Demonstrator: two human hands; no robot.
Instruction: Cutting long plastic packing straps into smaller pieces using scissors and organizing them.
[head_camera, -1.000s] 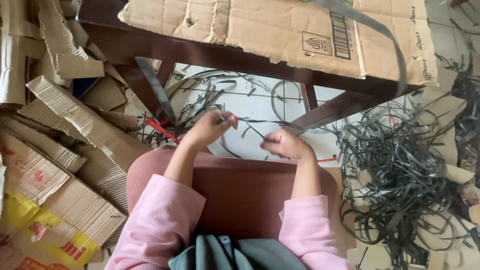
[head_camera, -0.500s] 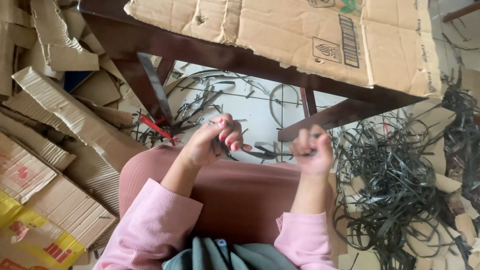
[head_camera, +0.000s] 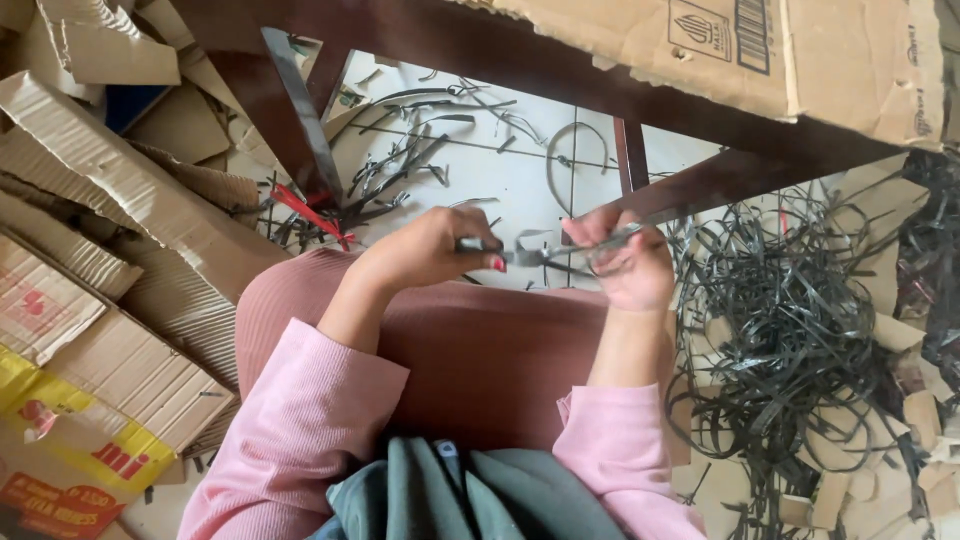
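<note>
So the person is sitting with both hands up over their lap, a thin grey plastic strap piece (head_camera: 535, 250) stretched between them, right above the dusty-pink skirt (head_camera: 470, 360). The left hand (head_camera: 430, 250) has its fingers curled shut around one end, thumb pinching it down, and the right hand (head_camera: 625, 260) is closed over the other end with the strip running across its fingertips. Holding it at both ends like that keeps the springy strap taut and flat instead of letting it coil back, and working over the lap keeps it close to the eyes. There might be a small tool or second bit of strap in the left hand, hard to tell since the fingers cover it. To the right on the white tiled floor (head_camera: 500, 150) sits a big tangled heap of black plastic strapping (head_camera: 790, 330), within easy reach. On the left, flattened brown corrugated cardboard sheets (head_camera: 110, 230) are stacked out of the way. A dark wooden counter frame (head_camera: 560, 70) crosses overhead with another cardboard box panel (head_camera: 800, 55) lying on it.
</note>
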